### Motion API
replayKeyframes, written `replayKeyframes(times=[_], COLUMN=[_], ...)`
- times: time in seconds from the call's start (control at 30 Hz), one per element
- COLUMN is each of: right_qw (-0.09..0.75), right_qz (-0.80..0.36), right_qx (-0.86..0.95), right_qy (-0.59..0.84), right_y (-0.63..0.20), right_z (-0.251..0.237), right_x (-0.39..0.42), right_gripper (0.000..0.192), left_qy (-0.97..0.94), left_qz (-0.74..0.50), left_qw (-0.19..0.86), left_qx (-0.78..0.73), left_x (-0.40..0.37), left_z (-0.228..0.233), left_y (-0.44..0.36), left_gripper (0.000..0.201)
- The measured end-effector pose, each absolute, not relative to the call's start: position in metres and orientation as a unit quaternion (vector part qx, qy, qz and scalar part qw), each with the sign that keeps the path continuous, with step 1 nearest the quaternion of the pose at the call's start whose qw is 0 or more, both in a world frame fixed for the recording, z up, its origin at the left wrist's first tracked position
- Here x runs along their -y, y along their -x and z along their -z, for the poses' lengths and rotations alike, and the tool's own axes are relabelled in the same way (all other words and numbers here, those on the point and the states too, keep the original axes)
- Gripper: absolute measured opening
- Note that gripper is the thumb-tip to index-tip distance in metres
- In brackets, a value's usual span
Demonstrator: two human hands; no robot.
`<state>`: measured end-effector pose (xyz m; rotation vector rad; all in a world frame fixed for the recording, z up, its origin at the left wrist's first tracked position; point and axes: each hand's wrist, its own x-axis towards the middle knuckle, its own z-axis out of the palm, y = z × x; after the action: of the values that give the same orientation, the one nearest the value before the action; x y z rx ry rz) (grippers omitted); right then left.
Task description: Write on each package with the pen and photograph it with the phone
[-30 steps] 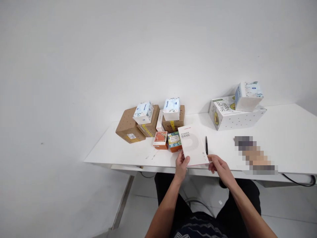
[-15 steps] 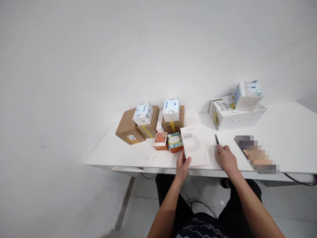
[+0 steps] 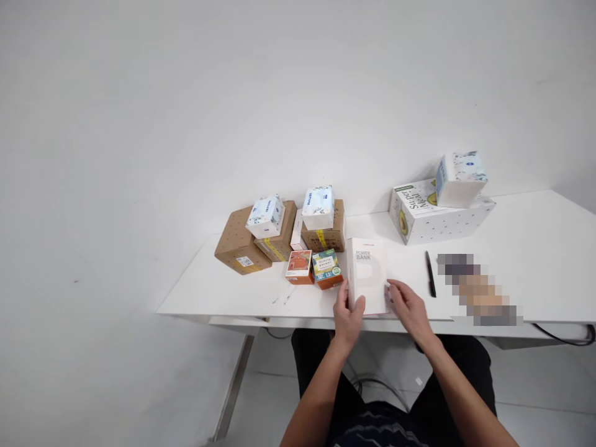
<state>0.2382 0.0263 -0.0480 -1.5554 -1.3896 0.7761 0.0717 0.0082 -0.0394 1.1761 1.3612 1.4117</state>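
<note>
The white power bank box (image 3: 367,273) stands at the bench (image 3: 512,248) front edge, long axis running away from the person, pinched between the left hand (image 3: 348,313) and right hand (image 3: 407,308), both equally near.

A pixelated patch (image 3: 479,288) on the tabletop (image 3: 535,248) hides whatever lies there. The left hand (image 3: 348,313) covers the white box's (image 3: 367,273) near left corner; its fingers behind cannot be seen. The tabletop's right end runs off the frame. Print on the two small boxes (image 3: 314,268) is too small to read.
</note>
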Motion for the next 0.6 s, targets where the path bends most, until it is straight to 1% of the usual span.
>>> replayKeyframes(times=[0.1, 0.13, 0.27, 0.33, 0.43, 0.53, 0.6], right_qw=[0.452, 0.455, 0.470, 0.485, 0.520, 0.567, 0.577], right_qz=[-0.442, -0.469, -0.503, -0.514, -0.526, -0.541, -0.541], right_qx=[0.514, 0.497, 0.456, 0.435, 0.387, 0.319, 0.304], right_qy=[0.580, 0.571, 0.563, 0.558, 0.550, 0.533, 0.531], right_y=[-0.220, -0.218, -0.218, -0.221, -0.225, -0.228, -0.231], right_z=[0.050, 0.051, 0.056, 0.058, 0.059, 0.056, 0.054], right_x=[-0.020, -0.020, -0.023, -0.026, -0.028, -0.027, -0.025], right_gripper=[0.053, 0.054, 0.055, 0.056, 0.056, 0.053, 0.051], left_qy=[-0.539, -0.564, -0.643, -0.674, -0.718, -0.751, -0.769], left_qz=[-0.547, -0.538, -0.495, -0.470, -0.430, -0.401, -0.376], left_qw=[0.275, 0.226, 0.070, 0.025, -0.010, -0.032, -0.042], left_qx=[-0.579, -0.585, -0.580, -0.570, -0.547, -0.524, -0.515], left_x=[-0.005, -0.004, -0.004, -0.003, 0.001, 0.009, 0.015], left_z=[0.030, 0.029, 0.033, 0.036, 0.040, 0.043, 0.045], left_y=[-0.070, -0.069, -0.064, -0.064, -0.069, -0.076, -0.081], left_gripper=[0.058, 0.058, 0.050, 0.043, 0.038, 0.040, 0.041])
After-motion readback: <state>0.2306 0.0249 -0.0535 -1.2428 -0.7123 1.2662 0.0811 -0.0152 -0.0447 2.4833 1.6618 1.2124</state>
